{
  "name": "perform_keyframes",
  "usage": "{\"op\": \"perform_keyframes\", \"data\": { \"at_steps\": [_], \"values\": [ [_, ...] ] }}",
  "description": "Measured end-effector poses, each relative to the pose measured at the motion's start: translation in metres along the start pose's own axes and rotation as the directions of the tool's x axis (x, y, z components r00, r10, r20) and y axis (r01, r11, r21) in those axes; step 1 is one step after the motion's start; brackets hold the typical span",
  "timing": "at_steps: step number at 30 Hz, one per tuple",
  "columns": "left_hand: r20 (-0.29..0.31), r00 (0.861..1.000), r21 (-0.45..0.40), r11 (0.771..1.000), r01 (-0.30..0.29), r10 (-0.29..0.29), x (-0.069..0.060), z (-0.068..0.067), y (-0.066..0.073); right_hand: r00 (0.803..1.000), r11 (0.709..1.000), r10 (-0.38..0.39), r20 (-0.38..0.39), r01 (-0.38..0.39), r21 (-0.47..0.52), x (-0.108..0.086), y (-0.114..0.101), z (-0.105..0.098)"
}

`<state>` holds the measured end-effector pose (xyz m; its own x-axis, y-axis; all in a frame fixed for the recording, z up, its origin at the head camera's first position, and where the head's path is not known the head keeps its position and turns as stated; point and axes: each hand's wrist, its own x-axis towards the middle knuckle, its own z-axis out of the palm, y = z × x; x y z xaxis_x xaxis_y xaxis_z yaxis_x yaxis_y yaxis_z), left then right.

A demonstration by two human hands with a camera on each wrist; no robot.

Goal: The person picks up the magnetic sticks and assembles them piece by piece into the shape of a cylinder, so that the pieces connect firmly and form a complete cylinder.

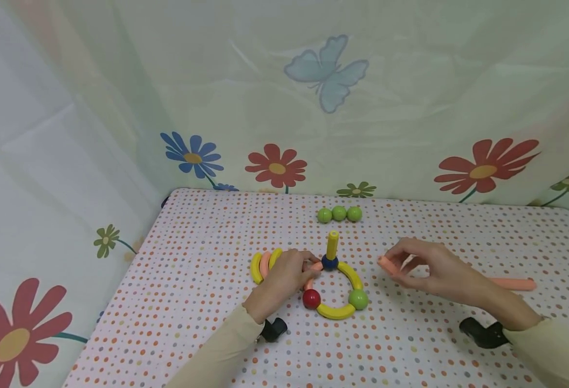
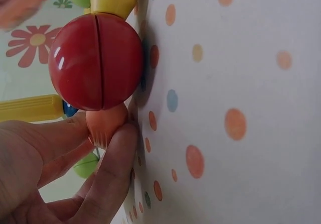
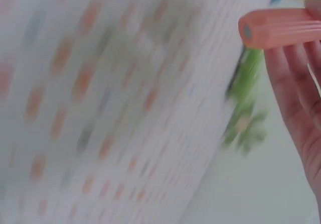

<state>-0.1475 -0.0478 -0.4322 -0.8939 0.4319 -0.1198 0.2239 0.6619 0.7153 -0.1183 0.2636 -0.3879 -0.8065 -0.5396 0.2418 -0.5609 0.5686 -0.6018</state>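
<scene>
A ring of curved rods and balls lies on the table: yellow curved rods (image 1: 335,312), a red ball (image 1: 312,299), a green ball (image 1: 358,299) and a dark blue ball (image 1: 330,262). A straight yellow rod (image 1: 332,246) stands upright on the blue ball. My left hand (image 1: 289,275) pinches the ring's orange curved rod (image 2: 106,123) between thumb and fingers, beside the red ball. To the right of the ring, my right hand (image 1: 437,269) pinches a straight orange rod (image 3: 281,28) above the table, its near end pointing toward the ring.
Several curved rods (image 1: 256,268), yellow and orange, lie left of my left hand. Three green balls (image 1: 339,213) sit in a row at the back. Another straight orange rod (image 1: 514,283) lies behind my right wrist. A flowered curtain (image 1: 216,81) hangs beyond the dotted tablecloth (image 1: 192,258).
</scene>
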Motion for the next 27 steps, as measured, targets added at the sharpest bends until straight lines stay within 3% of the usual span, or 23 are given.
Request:
{"op": "perform_keyframes", "data": {
  "at_steps": [2, 5, 9, 13, 20, 27],
  "values": [
    [0.002, 1.000, 0.003, 1.000, 0.003, -0.003, 0.000, 0.000, 0.000, 0.999, 0.991, -0.036, 0.010, 0.035, 0.130, 0.004, -0.013, 0.008],
    [0.009, 1.000, -0.012, 1.000, 0.007, -0.006, 0.000, 0.001, 0.000, 0.998, 0.955, -0.068, -0.015, 0.070, 0.288, 0.006, -0.025, 0.019],
    [0.021, 1.000, -0.038, 0.999, 0.010, -0.009, 0.000, 0.001, 0.000, 0.995, 0.903, -0.083, -0.061, 0.101, 0.418, 0.006, -0.026, 0.031],
    [0.019, 1.000, -0.034, 0.999, 0.014, -0.013, 0.000, 0.001, 0.000, 0.995, 0.885, -0.068, -0.075, 0.095, 0.455, 0.003, -0.022, 0.043],
    [0.010, 1.000, -0.006, 1.000, 0.017, -0.017, 0.000, 0.001, 0.001, 0.997, 0.906, -0.024, -0.078, 0.054, 0.420, -0.005, -0.020, 0.056],
    [0.008, 1.000, -0.028, 0.999, 0.016, -0.016, 0.000, 0.000, 0.000, 0.994, 0.900, -0.034, -0.106, 0.076, 0.430, -0.005, -0.020, 0.059]
  ]
}}
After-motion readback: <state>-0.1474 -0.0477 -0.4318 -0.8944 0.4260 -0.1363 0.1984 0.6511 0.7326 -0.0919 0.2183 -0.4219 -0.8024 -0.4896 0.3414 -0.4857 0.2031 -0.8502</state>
